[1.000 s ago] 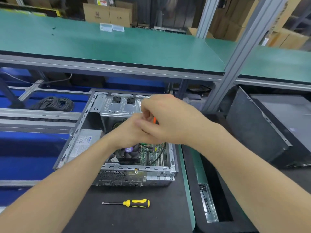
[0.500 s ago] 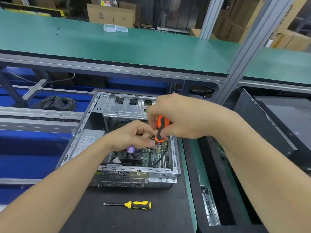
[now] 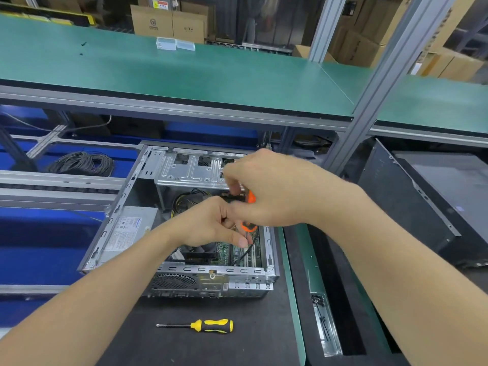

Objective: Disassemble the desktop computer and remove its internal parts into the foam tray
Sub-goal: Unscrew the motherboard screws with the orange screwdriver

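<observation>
We see the computer [image 3: 211,281] lying open on the dark table [image 3: 258,344], below a green shelf [image 3: 184,75]. Our right hand [image 3: 280,191] is clenched round an orange screwdriver [image 3: 248,227], held roughly upright over the inside of the case. Its tip is hidden. Our left hand [image 3: 206,225] curls just beside the handle's lower end — whether it pinches the shaft we cannot tell. A yellow screwdriver [image 3: 211,326] lies flat on the table in front of the computer, apart from both hands.

A green-topped shelf [image 3: 184,75] on grey aluminium posts [image 3: 380,83] fronts stacked cardboard boxes [image 3: 169,22].
</observation>
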The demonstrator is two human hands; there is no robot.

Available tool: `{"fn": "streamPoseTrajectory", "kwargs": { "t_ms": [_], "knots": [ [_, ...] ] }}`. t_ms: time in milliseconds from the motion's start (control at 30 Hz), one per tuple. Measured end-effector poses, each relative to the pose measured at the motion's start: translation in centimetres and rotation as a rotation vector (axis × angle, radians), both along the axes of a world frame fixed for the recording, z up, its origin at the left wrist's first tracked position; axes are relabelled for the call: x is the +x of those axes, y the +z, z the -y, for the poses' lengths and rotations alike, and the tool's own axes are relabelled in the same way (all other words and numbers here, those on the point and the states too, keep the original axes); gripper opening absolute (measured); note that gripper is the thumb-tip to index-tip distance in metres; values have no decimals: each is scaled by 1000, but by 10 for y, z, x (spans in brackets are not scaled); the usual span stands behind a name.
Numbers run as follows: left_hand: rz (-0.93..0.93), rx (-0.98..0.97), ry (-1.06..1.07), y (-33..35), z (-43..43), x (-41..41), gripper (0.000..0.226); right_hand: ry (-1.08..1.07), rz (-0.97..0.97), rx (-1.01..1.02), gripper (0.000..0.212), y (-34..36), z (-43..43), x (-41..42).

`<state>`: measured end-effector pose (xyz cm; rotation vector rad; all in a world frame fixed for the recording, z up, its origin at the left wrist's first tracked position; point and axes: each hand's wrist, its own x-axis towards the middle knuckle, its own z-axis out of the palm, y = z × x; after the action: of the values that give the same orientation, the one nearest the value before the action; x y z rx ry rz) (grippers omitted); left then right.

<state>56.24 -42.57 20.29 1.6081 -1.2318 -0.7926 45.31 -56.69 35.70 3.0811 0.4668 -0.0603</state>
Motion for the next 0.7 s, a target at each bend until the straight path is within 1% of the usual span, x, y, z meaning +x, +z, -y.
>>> {"fn": "streamPoseTrajectory", "kwargs": {
  "t_ms": [33,67,133,233,300,333,433,467,533,567,600,667,700],
  "knots": [
    [2,-12,30,-2,2,-1,44,-56,119,-99,29,-4,-2,0],
    [19,-24,43,-1,3,-2,50,-124,208,-154,40,-7,-5,0],
    [21,-29,33,-2,6,-5,56,-232,281,-135,58,-10,-10,-2],
    [-39,-28,96,-11,6,-8,56,-356,302,-42,64,-12,-11,-1],
    [-57,-13,130,-15,7,-8,40,-368,227,2,60,-13,-9,2],
    [-52,3,134,-14,7,-7,35,-333,159,23,53,-13,-9,3],
    [-8,23,87,-9,3,-3,46,-193,-20,94,27,-3,-1,2],
    [2,-2,54,-7,1,-1,38,-153,-59,114,21,2,3,1],
    [-10,-21,-13,-2,-3,1,8,-84,-122,107,9,11,11,-1],
    [3,-6,-23,-1,-4,3,10,-56,-150,89,12,14,14,-1],
    [1,28,-29,-2,-4,5,16,-34,-174,79,23,15,15,-1],
    [10,65,-70,-3,-5,5,14,-6,-202,106,39,15,13,0],
    [23,77,-99,-3,-5,4,16,5,-205,125,42,12,11,0]
  ]
}}
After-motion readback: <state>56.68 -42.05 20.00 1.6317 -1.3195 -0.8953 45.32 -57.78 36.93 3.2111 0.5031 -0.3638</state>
